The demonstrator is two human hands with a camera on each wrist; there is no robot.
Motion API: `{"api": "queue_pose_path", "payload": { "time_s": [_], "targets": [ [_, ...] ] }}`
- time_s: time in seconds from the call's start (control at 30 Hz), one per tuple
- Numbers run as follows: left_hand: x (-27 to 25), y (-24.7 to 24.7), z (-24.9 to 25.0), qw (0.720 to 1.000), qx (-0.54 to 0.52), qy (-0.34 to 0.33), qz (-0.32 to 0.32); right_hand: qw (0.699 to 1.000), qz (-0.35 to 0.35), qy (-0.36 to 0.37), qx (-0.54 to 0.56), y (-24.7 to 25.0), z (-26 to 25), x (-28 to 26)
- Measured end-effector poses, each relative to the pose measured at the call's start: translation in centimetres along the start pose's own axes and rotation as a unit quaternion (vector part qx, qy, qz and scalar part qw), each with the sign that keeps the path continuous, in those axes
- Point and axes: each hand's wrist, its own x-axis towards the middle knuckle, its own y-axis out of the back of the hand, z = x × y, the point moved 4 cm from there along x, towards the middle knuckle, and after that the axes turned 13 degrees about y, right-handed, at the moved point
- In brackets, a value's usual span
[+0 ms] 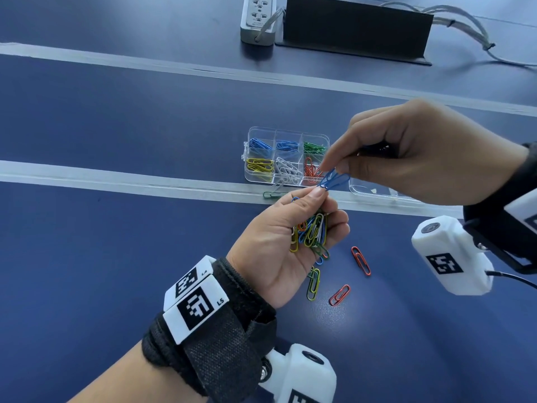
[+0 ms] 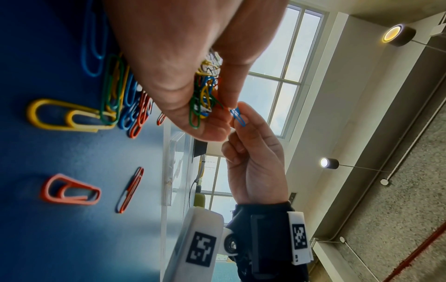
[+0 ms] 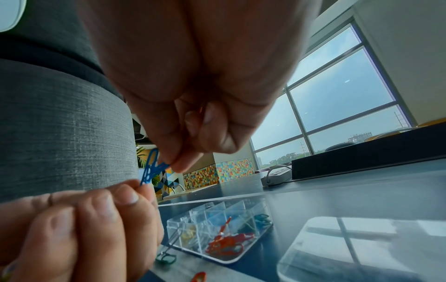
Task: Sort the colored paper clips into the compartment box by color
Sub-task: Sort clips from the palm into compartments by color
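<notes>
Paper clips (image 1: 311, 234) bunched in the left hand (image 1: 290, 242), one blue clip (image 1: 334, 180) being drawn out toward the compartment box (image 1: 286, 155).

Left of the box lies bare bench (image 1: 116, 242). The box itself, open, already holds blue, green, yellow, white and red clips in separate compartments, with a stray green clip (image 1: 273, 194) just in front of it. Nearer than the box, the left hand's curled fingers cup a mixed bundle, likely as a supply to pick from. Just right of that, the right hand (image 1: 421, 158) pinches the blue clip between thumb and forefinger, other fingers curled in. Two red clips (image 1: 361, 260) lie loose nearer still, and the clear lid (image 1: 377, 190) sits right of the box.
</notes>
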Motion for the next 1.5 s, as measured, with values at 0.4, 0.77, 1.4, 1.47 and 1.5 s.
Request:
{"api": "queue_pose_path", "payload": {
  "time_s": [0.4, 0.77, 1.4, 1.47, 1.5],
  "targets": [
    [-0.1, -0.2, 0.1, 1.0, -0.027, -0.003, -0.004, 0.99, -0.028, -0.021, 0.138, -0.7, 0.2, -0.7],
    [-0.2, -0.1, 0.1, 0.999, -0.037, 0.001, -0.006, 0.998, -0.016, 0.058, 0.015, -0.9, -0.9, -0.8],
    [-0.4, -0.4, 0.4, 0.995, -0.1, 0.01, 0.025, 0.992, 0.019, 0.111, -0.053, -1.8, -1.6, -1.0],
    [-0.5, -0.5, 0.3, 0.995, -0.096, 0.013, 0.014, 0.993, 0.033, 0.101, -0.052, -1.7, -1.6, -1.1],
    [-0.5, -0.5, 0.2, 0.995, -0.095, 0.014, 0.012, 0.993, 0.042, 0.095, -0.053, -1.5, -1.5, -1.1]
  ]
}}
